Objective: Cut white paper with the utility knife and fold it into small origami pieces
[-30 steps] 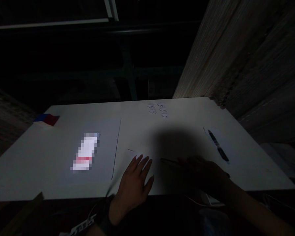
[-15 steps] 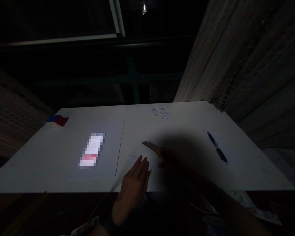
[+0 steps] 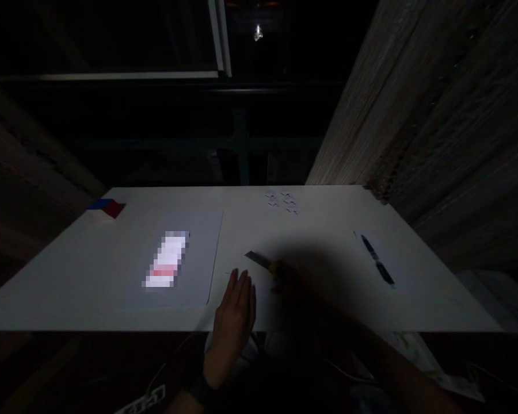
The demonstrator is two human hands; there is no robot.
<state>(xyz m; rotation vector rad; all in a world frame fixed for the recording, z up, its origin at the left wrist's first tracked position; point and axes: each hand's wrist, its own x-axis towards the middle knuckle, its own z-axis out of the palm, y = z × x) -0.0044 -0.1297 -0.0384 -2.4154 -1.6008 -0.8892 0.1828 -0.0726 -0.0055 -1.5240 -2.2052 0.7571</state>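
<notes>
My right hand (image 3: 293, 283), in deep shadow, is closed around the yellow handle of a utility knife (image 3: 259, 260). Its blade is out and points left, over the white table (image 3: 328, 215). My left hand (image 3: 235, 307) rests flat near the table's front edge, fingers stretched out and lying side by side. A small piece of paper with a thin dark line (image 3: 227, 273) shows by its fingertips; most of it is hidden or too dim to make out. The knife tip is just beyond the left fingertips.
Left of my hands a lit phone (image 3: 167, 259), its screen blurred, lies on a large paper sheet (image 3: 201, 247). A black pen (image 3: 377, 260) lies at right. Several small paper pieces (image 3: 281, 201) sit at the back. A blue, red and white block (image 3: 106, 209) stands far left.
The view has shifted slightly. My left hand has moved a little left and its fingers are closer together. The knife stays in my right hand, its blade slightly lower and further left.
</notes>
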